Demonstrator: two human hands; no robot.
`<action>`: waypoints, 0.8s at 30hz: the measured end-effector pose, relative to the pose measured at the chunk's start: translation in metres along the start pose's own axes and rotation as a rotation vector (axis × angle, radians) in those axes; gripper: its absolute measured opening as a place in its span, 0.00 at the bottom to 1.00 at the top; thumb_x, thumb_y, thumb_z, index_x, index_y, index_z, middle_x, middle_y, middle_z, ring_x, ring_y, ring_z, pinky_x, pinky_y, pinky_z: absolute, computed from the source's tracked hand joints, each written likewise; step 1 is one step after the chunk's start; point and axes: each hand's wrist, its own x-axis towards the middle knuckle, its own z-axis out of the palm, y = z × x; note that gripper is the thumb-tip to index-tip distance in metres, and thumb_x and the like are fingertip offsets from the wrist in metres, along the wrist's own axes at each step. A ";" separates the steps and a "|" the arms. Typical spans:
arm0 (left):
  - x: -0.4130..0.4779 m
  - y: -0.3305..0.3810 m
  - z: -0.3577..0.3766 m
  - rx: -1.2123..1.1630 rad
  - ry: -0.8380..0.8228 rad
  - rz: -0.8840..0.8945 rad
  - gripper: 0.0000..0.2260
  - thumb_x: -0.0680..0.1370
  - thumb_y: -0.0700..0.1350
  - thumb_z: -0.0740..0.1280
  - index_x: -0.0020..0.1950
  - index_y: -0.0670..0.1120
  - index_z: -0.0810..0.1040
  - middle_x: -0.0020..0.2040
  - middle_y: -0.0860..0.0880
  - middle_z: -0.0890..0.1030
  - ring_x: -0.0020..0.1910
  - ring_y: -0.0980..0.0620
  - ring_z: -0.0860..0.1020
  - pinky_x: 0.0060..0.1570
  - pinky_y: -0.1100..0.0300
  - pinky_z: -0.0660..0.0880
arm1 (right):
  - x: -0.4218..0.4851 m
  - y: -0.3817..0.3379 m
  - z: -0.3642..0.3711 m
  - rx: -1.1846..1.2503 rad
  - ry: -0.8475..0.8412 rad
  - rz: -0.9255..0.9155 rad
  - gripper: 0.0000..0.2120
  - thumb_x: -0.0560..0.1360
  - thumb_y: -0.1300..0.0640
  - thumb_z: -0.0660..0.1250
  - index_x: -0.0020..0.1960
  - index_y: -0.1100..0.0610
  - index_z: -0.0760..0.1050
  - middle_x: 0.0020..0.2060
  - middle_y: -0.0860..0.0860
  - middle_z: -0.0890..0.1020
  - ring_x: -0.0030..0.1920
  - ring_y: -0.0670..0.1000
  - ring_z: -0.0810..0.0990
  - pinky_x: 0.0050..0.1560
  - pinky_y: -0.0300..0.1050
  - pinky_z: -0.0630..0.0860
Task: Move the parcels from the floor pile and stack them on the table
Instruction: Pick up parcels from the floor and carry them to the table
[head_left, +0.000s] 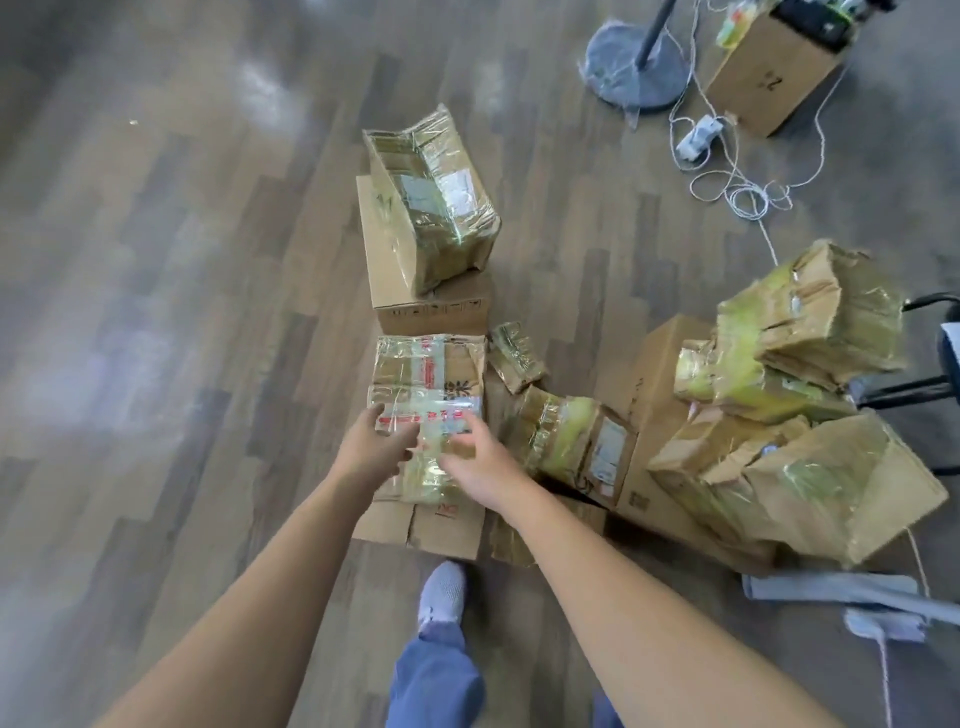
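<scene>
Left hand (376, 447) and right hand (475, 462) reach, fingers spread, over the centre parcel (426, 384), gripping nothing. The pile (779, 457) at right looks largely unmoved.

**Q:** What is underfoot?
**A:** A grey-brown wood-plank floor (156, 322), glossy with glare.
**Q:** What rests directly on it?
**A:** At the centre is a plain cardboard box (431, 306). Nearer is a low carton (421, 527), and just beside them a small taped parcel (515, 357). A large brown box (652, 395) stands to the right. Farther off are a round grey stand base (636, 65), a far carton (769, 78) and a tangled white cord (743, 192). At the bottom right is possibly a grey cloth (831, 590).
</scene>
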 end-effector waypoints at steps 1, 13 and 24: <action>-0.001 0.000 0.003 0.005 -0.017 -0.004 0.34 0.74 0.50 0.70 0.76 0.46 0.58 0.59 0.44 0.79 0.55 0.46 0.79 0.53 0.50 0.78 | -0.002 -0.002 0.005 0.070 0.041 -0.008 0.34 0.79 0.52 0.64 0.79 0.46 0.50 0.73 0.46 0.65 0.59 0.47 0.76 0.52 0.37 0.71; 0.048 -0.044 -0.044 0.354 0.029 0.045 0.41 0.59 0.68 0.74 0.62 0.42 0.75 0.51 0.44 0.83 0.46 0.47 0.82 0.46 0.54 0.80 | 0.029 0.030 0.051 0.108 0.132 0.092 0.19 0.79 0.44 0.60 0.66 0.54 0.65 0.57 0.49 0.75 0.53 0.50 0.75 0.53 0.46 0.72; -0.107 0.018 0.010 0.147 -0.169 0.231 0.12 0.72 0.45 0.75 0.42 0.43 0.73 0.34 0.50 0.77 0.27 0.55 0.75 0.21 0.65 0.69 | -0.102 0.037 -0.017 0.165 0.409 0.203 0.39 0.76 0.36 0.62 0.77 0.57 0.54 0.74 0.53 0.64 0.72 0.56 0.66 0.69 0.53 0.67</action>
